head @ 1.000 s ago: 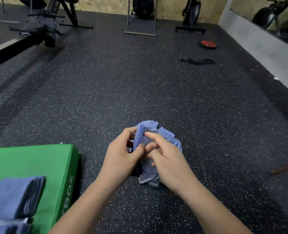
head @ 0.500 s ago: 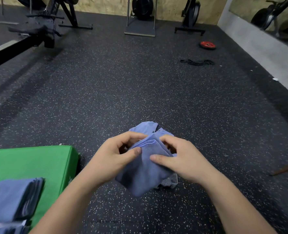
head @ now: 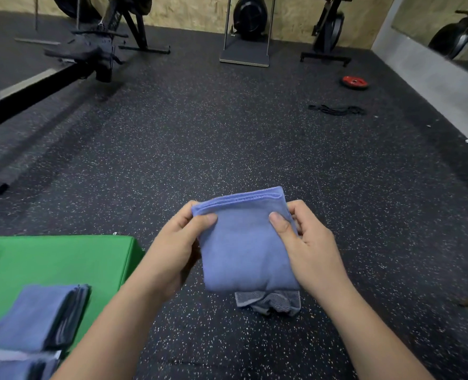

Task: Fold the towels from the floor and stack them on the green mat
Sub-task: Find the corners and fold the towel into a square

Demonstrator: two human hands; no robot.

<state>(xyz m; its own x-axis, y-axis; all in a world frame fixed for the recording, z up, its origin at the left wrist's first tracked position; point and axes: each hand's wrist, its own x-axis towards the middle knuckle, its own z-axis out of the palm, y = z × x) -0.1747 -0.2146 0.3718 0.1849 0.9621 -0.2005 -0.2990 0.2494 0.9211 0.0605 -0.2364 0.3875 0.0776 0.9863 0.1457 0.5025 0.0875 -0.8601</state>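
Pinching the upper corners of a blue towel (head: 244, 248), both thumbs are pressing on its near face while the remaining fingers are curling behind the cloth. The left hand (head: 172, 250) is gripping the towel's left edge and the right hand (head: 307, 248) is gripping its right edge, so the towel is hanging between them as a folded rectangle, its stitched hem running along the top, held above the floor (head: 227, 146). Just below its lower edge a crumpled grey towel (head: 268, 301) is lying on the speckled rubber floor. To the left, a green mat (head: 57, 259) is sitting on the floor, and a stack of folded towels (head: 35, 316) is resting on its near part. Farther out, a black band (head: 337, 110) and a red weight plate (head: 355, 82) are lying on the right side, and a rowing machine (head: 90, 50) is standing at the far left.
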